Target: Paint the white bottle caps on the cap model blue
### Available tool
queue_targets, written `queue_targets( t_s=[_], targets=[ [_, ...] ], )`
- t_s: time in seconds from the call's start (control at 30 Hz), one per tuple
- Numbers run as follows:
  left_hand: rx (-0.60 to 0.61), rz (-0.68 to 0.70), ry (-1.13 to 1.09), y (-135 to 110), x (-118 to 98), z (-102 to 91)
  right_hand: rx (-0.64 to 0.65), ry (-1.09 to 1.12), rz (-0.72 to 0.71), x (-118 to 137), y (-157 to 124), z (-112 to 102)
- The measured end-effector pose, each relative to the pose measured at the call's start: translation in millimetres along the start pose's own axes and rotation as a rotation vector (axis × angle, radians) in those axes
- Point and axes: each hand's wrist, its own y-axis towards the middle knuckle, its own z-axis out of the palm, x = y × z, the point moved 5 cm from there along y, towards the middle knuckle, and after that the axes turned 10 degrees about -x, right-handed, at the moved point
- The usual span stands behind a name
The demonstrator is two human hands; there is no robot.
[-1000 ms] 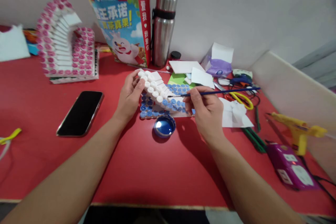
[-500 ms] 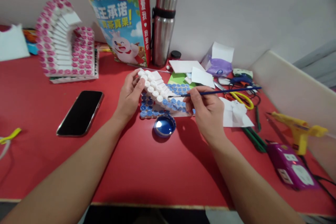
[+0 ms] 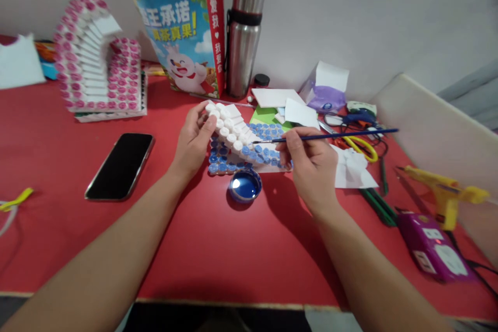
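My left hand (image 3: pixel 194 137) is closed on the upper left end of a craft model (image 3: pixel 232 140) made of rows of small round rolls. Its rolls are white near that hand and blue lower down, with white steps along its inner side. Between the fingers of my right hand (image 3: pixel 310 166) is a thin dark-blue paintbrush (image 3: pixel 342 135). The brush tip points left and is at the rolls, near where white meets blue; whether it touches is hard to tell. Just in front of the model sits a small round pot of blue paint (image 3: pixel 245 187).
A similar pink-and-white model (image 3: pixel 70 72) stands at the back left, behind a phone (image 3: pixel 120 167). A printed bag (image 3: pixel 182 36) and a steel flask (image 3: pixel 244 41) stand by the wall. To the right lie scissors (image 3: pixel 361 148), a yellow glue gun (image 3: pixel 443 187) and a purple box (image 3: pixel 433 246).
The brush and my right hand have shifted very slightly right, in step with a small shift of the whole view. My left hand keeps its hold on the model.
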Motion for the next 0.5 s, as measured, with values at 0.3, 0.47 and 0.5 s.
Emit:
queue_targets(
  t_s=[0.3, 0.47, 0.5],
  targets=[
    [-0.005, -0.002, -0.005, -0.1, -1.2, 0.8, 0.011, 0.008, 0.027, -2.1, 2.0, -0.6],
    [-0.019, -0.015, -0.002, -0.6, -1.7, 0.6, -0.013, 0.001, 0.025, -1.9, 2.7, -2.4],
    [-0.020, -0.011, 0.001, -0.6, -2.0, 0.6, 0.004, 0.002, 0.031, -1.8, 1.9, -1.3]
  ],
)
